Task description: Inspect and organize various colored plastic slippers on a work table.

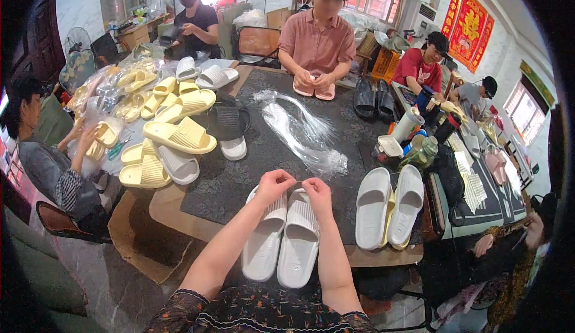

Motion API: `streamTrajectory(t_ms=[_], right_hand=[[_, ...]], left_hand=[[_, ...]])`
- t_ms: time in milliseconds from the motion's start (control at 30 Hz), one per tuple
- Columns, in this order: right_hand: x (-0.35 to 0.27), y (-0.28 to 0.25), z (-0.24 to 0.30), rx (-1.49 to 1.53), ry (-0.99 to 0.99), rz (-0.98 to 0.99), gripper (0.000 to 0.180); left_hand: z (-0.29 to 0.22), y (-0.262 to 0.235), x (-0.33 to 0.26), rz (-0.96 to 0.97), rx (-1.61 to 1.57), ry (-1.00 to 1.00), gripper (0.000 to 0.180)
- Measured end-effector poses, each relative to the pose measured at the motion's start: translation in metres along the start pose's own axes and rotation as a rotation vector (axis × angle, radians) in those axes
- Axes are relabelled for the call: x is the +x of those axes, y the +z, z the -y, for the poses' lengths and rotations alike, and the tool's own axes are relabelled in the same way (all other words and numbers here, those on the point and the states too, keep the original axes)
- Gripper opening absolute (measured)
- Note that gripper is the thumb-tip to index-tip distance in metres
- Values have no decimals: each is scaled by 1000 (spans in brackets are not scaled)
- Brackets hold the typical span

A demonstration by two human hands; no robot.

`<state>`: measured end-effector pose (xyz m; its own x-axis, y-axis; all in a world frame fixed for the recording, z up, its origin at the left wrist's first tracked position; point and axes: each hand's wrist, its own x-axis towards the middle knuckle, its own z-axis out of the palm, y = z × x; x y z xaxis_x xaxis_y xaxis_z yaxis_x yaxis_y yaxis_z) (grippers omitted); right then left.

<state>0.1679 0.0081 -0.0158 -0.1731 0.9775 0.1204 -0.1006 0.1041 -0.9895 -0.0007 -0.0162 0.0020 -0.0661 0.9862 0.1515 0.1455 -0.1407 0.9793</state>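
My left hand (274, 188) and my right hand (318, 196) come close together over a pair of pale grey slippers, fingers pinched. A thin strand (298, 182) runs between the fingertips of both hands; its ends are hidden in the fingers. The left grey slipper (262, 252) and right grey slipper (297, 249) lie side by side at the table's near edge, soles down, toes pointing away from me. My hands are above their ribbed straps. Beyond them a loose bundle of clear plastic strands (299, 132) is spread on the dark table mat (221, 183).
Yellow slippers (179, 135) and grey ones pile up at left. Another stacked grey pair (372, 207) stands at right, near bottles and a jar (390, 148). Across the table a person (317, 39) handles pink slippers (314, 90); black slippers (364, 98) lie beside. Other people sit around.
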Motion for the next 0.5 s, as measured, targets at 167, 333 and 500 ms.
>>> streamTrajectory(t_ms=[167, 333, 500], right_hand=[[-2, 1, 5, -100, 5, 109, 10], [0, -1, 2, -41, -3, 61, 7], [0, -1, -2, -43, 12, 81, 7]], left_hand=[[4, -2, 1, 75, -85, -22, 14], [4, 0, 2, 30, -27, -10, 14], [6, -3, 3, 10, -5, -6, 14]])
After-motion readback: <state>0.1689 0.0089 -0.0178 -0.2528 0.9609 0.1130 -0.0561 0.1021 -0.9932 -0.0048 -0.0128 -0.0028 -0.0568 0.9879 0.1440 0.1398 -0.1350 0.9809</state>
